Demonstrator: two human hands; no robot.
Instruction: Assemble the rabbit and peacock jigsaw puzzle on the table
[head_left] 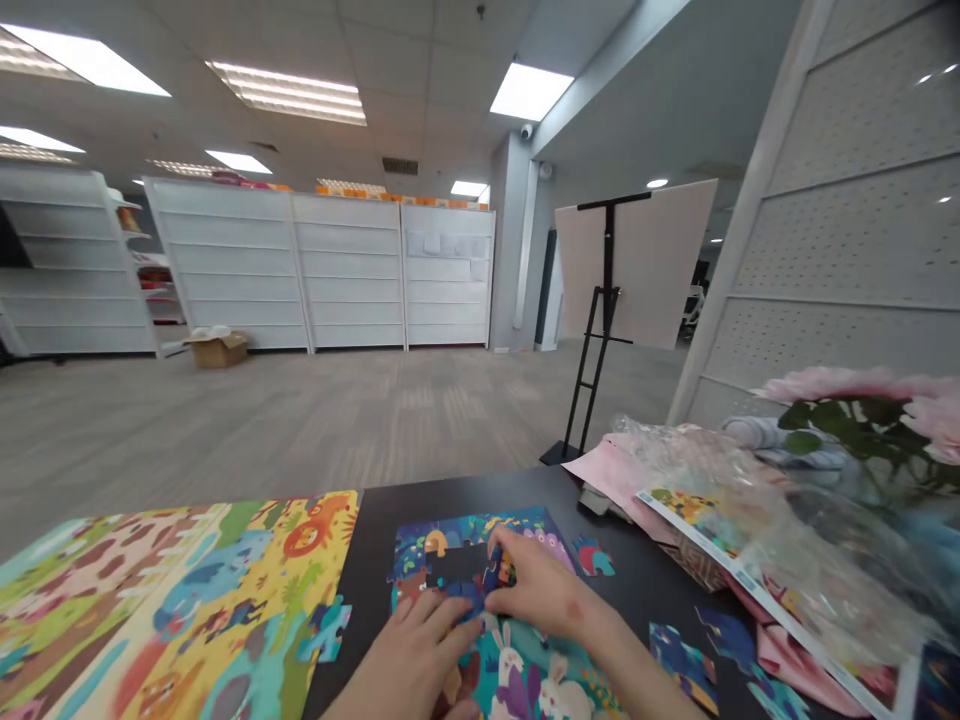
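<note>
A partly built colourful jigsaw puzzle lies on the dark table, with a dark gap near its middle. My right hand rests on the puzzle, its fingertips pinched on a small blue puzzle piece at the edge of the gap. My left hand lies flat on the puzzle's lower left part, fingers stretched toward the same spot. Loose pieces lie to the right and at the lower right.
A large finished animal puzzle covers the table's left side. At the right sit a crumpled clear plastic bag, pink paper, a printed sheet and pink flowers. Beyond stand a black easel, white shelving and a cardboard box.
</note>
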